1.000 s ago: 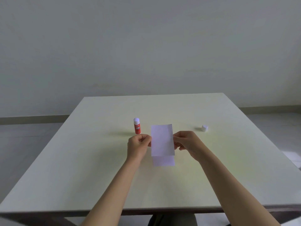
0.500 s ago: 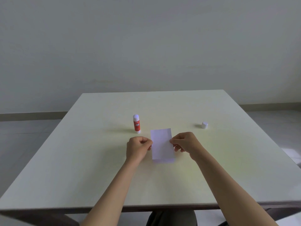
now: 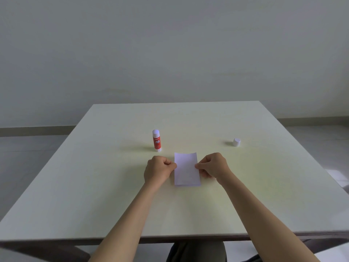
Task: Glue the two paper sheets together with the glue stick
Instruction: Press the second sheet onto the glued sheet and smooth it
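Note:
A small white paper sheet (image 3: 186,168) lies almost flat over a second sheet, of which only a thin edge (image 3: 188,185) shows at the near side. My left hand (image 3: 158,170) pinches the top sheet's left edge. My right hand (image 3: 213,166) pinches its right edge. The sheet's far edge curls up slightly. A red glue stick (image 3: 156,140) stands upright and uncapped just behind and to the left of the paper. Its white cap (image 3: 236,142) sits apart on the table, at the right.
The work sits on a pale square table (image 3: 94,186) whose near edge is close to my body. Beyond the table are a plain wall and a bare floor.
Both hands have lowered the top sheet from a raised, tilted hold down onto the lower sheet. The lower sheet is now almost fully covered. The glue stick and cap have not moved.

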The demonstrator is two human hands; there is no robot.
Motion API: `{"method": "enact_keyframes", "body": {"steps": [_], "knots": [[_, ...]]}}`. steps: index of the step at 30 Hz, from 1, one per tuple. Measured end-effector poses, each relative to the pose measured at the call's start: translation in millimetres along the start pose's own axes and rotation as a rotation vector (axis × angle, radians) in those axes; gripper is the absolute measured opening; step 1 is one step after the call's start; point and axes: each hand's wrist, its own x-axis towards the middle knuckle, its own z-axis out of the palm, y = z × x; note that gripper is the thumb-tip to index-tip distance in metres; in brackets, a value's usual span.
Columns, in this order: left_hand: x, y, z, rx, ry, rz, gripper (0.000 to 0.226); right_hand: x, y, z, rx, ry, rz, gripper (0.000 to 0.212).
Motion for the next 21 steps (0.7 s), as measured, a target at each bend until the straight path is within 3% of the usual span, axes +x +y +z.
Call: {"method": "enact_keyframes", "body": {"steps": [21], "knots": [[3.9, -3.7, 2.8, 0.071, 0.004, 0.029, 0.012, 6.4, 3.3, 5.7, -0.101, 0.014, -0.049, 0.008]]}}
